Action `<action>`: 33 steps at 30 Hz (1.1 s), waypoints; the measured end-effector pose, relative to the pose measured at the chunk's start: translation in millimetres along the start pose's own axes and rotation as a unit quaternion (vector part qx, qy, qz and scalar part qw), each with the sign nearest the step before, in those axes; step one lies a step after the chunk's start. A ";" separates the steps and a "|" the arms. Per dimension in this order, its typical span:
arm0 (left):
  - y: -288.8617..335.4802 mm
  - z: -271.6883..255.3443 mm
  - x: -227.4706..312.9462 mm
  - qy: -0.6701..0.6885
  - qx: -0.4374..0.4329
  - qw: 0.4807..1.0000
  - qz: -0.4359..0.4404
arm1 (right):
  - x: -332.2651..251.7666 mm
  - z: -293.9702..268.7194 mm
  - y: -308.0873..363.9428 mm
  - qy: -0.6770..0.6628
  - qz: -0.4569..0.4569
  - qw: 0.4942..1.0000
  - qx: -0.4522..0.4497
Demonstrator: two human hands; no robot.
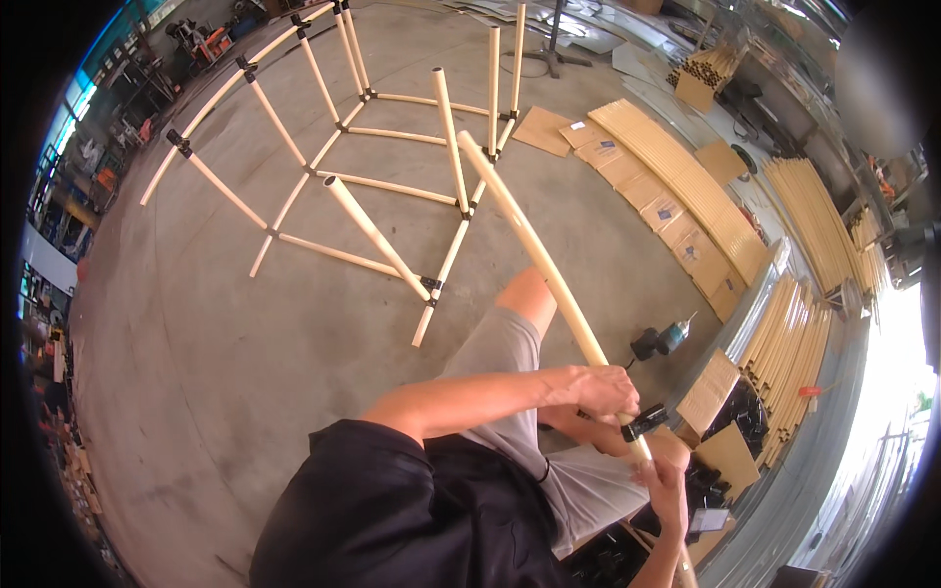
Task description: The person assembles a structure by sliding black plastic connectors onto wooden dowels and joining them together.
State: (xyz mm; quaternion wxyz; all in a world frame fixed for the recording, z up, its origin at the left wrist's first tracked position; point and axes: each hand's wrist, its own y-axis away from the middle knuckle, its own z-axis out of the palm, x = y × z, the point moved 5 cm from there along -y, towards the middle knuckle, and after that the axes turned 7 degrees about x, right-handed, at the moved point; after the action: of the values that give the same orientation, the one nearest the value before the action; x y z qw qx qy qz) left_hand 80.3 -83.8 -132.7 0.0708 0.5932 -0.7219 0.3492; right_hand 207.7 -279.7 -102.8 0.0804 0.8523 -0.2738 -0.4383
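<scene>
Pipe [537, 250]: left hand [606, 390] and right hand [668, 490], fingers wrapped round it either side of black connector [644, 422], likely for steadiness.

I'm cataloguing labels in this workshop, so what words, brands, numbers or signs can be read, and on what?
None can be read.
Blue labels on the flattened cardboard: too small.
Teal-and-black drill: no legible marking.
Pale pole in the left hand: no writing discernible.
</scene>
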 end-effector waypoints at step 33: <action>67.2 -52.3 -20.3 -0.029 0.095 0.990 -0.096 | -94.4 115.6 -25.8 -0.389 0.112 0.914 -0.022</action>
State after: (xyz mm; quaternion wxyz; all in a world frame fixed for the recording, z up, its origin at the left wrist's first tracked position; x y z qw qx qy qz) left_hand 8.9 -33.1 -132.4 0.0266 0.6739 -0.6266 0.3905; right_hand 82.5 -195.4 -115.9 0.0349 0.5762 -0.3674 -0.7292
